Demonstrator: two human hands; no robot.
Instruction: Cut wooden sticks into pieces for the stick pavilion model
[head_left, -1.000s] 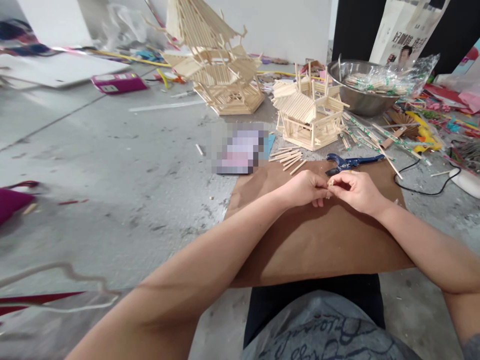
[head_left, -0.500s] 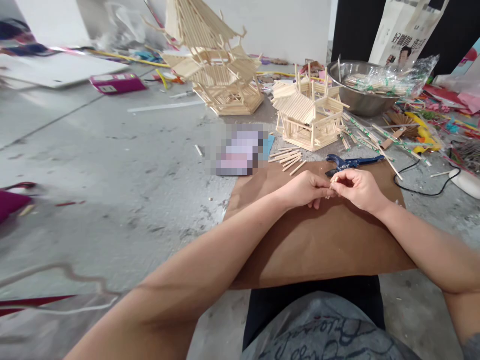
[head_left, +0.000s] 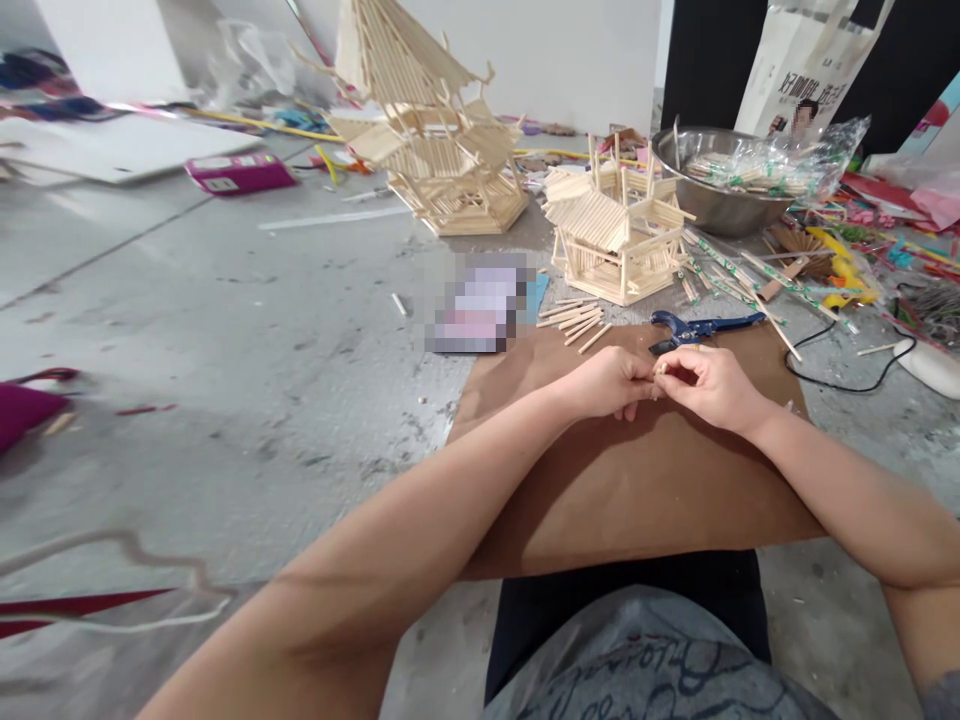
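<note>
Over the brown sheet (head_left: 637, 490), my left hand (head_left: 611, 382) and my right hand (head_left: 706, 383) meet fingertip to fingertip. Both are closed in a pinch. A small pale wooden piece (head_left: 660, 370) shows at the right fingertips; the fingers cover most of it. What the left fingers grip is hidden. Just beyond the hands lie blue-handled cutters (head_left: 701, 326). Short cut wooden sticks (head_left: 581, 318) rest in a loose bunch at the sheet's far edge. Behind them stands a small open-topped stick pavilion (head_left: 619, 235), partly roofed.
A taller stick pagoda (head_left: 442, 150) rises at the back. Right of it, a steel bowl (head_left: 720, 205) holds wrapped sticks, with more wrapped sticks (head_left: 739, 275) on the floor. A blurred-out phone-like object (head_left: 480, 305) lies left of the sheet. A white glue gun (head_left: 930, 370) with black cord sits right.
Both hands have shifted very slightly left, still pinched together, and the pale piece shows a little more at the right fingertips. The view has moved slightly.
</note>
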